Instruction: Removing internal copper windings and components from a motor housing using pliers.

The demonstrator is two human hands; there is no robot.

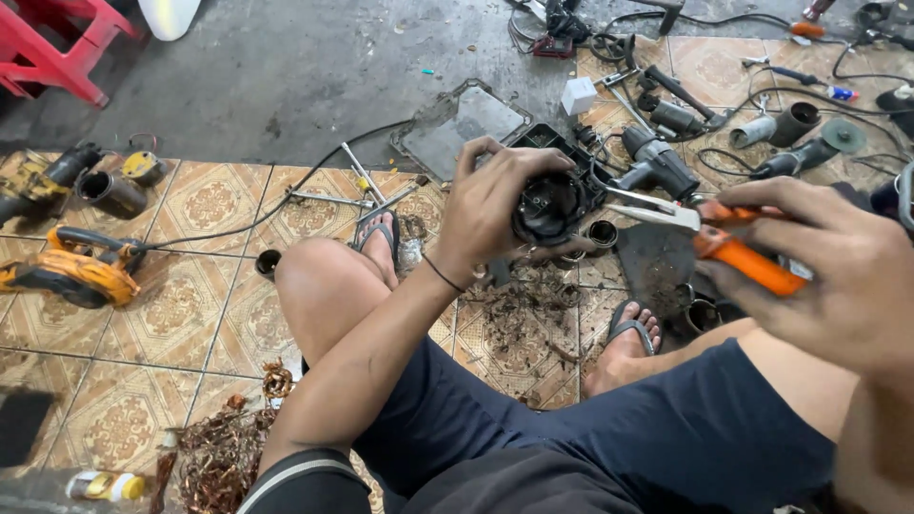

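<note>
My left hand (490, 209) grips a round black motor part (549, 207), holding it up in front of me with its open end facing me. My right hand (828, 271) holds pliers with orange handles (738, 249); their metal jaws (647, 207) point left and reach the right side of the black part. I sit on the floor with both knees bent, flip-flops on my feet. A thin dark band circles my left wrist.
Patterned floor tiles (205, 205) carry a yellow power tool (71, 271), a grey drill (657, 162), several more tools and cables. Copper wire scraps (224, 452) lie at lower left, dark debris between my feet. A red plastic stool (57, 43) stands top left.
</note>
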